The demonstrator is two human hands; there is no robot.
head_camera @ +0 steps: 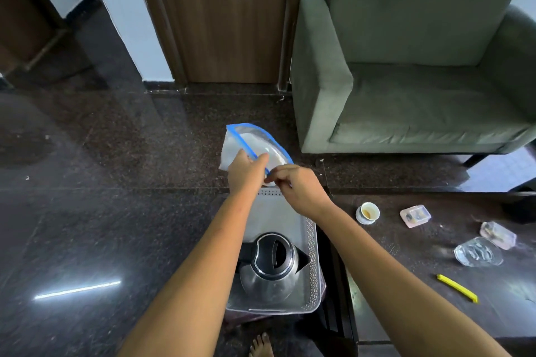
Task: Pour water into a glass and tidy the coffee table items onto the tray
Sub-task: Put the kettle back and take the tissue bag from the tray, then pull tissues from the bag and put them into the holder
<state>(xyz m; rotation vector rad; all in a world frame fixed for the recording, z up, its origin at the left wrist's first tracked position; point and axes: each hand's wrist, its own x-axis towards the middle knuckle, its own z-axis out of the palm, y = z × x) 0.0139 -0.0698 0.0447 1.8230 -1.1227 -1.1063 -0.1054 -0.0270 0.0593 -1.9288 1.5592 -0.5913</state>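
1. Zip-seal bag (pixel 255 142), centre of frame: held over the far end of the tray (pixel 314 264); gripped at the blue seal by the left hand (pixel 243 171), pinched by the right hand (pixel 298 185).
2. Risk: contents could be spilled onto the kettle (pixel 272 264) if the pinch slips.
3. Coffee table (pixel 406 264), lower right: glass (pixel 478 252), cup (pixel 367 212) and yellow clip (pixel 457 288) not yet trayed.
4. Room: polished dark stone floor (pixel 87 211); green armchair (pixel 406 66), upper right; wooden door (pixel 229 17), upper centre.

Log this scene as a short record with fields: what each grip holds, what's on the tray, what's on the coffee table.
left grip: holds zip bag by its blue seal
right grip: pinches the bag's near edge
tray: kettle, upright
coffee table: cup, small box, second small box, glass dish, yellow clip
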